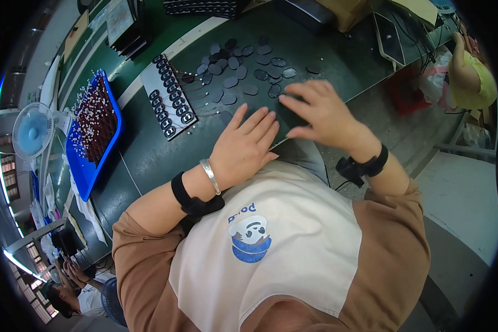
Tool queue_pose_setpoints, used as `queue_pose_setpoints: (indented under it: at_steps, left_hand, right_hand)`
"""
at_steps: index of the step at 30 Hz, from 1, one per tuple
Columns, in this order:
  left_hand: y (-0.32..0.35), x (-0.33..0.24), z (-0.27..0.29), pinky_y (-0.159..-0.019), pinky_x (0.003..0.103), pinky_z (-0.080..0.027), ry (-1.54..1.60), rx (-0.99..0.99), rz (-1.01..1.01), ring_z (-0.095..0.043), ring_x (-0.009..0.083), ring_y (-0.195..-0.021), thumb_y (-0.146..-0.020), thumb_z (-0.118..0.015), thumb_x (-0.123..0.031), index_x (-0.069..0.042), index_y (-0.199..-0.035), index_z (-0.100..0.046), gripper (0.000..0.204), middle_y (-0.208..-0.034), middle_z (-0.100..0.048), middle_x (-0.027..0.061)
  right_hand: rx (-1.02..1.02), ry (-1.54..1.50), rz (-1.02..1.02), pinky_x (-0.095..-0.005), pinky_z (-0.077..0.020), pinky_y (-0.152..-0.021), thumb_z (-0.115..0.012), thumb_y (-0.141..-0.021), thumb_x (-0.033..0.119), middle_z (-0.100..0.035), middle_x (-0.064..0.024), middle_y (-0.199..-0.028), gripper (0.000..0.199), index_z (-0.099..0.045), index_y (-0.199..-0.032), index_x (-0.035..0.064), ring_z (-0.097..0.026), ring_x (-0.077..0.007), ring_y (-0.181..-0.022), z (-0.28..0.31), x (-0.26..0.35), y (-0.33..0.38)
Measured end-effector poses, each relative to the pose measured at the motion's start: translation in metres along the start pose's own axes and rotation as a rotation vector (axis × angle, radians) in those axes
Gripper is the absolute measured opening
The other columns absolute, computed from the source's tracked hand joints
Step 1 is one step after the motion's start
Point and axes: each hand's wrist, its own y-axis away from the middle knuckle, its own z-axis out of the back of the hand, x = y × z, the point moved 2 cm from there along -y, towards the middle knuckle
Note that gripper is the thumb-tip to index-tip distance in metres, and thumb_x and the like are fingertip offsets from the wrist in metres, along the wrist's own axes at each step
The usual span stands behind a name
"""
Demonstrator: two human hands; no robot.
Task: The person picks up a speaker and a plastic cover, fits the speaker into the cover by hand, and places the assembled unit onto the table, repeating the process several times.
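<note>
My left hand (pixel 242 148) lies flat near the table's front edge, fingers stretched out and back upward; no held thing shows. A dark oval piece (pixel 226 117) lies just beyond its fingertips. To its right, my right hand (pixel 322 113) is spread, with thumb and fingers apart and nothing visible between them. Its index fingertip is close to a dark, rimmed oval piece (pixel 275 90). Several flat dark oval pieces (pixel 231 82) are scattered beyond both hands. Left of them lies a pale board (pixel 156 84) bearing rows of small black oval parts with thin wires.
At the left, a blue tray (pixel 118 119) holds a heap of red wires with white ends. A phone-like device (pixel 389 40) lies at the right table edge. A blue fan (pixel 33 128) stands far left. Other people are at the right and lower left.
</note>
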Motion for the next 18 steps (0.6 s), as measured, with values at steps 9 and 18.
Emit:
queue_pose_setpoints:
  at_steps: [9, 18]
  left_hand:
    - [0.016, -0.001, -0.013, -0.082, 0.038, -0.052, 0.125, -0.111, -0.222, -0.061, 0.0283, -0.098, -0.073, -0.067, -0.012, -0.001, -0.093, -0.064, 0.024, -0.105, -0.064, 0.0124]
    - [-0.010, 0.012, -0.013, -0.063, 0.036, -0.048, 0.326, -0.150, 0.106, -0.058, 0.0243, -0.075, -0.071, -0.063, -0.007, -0.007, -0.083, -0.064, 0.013, -0.082, -0.064, 0.0051]
  right_hand:
    - [-0.259, 0.011, 0.178, -0.0368, -0.0478, -0.073, -0.072, -0.068, 0.011, -0.063, -0.0078, -0.097, 0.024, -0.065, -0.090, 0.0036, -0.058, -0.0262, -0.086, -0.034, 0.008, 0.050]
    - [-0.122, -0.416, -0.250, -0.0329, -0.0474, -0.068, -0.067, -0.074, 0.004, -0.063, -0.0093, -0.087, 0.008, -0.063, -0.081, 0.0016, -0.059, -0.0259, -0.078, -0.010, -0.007, 0.021]
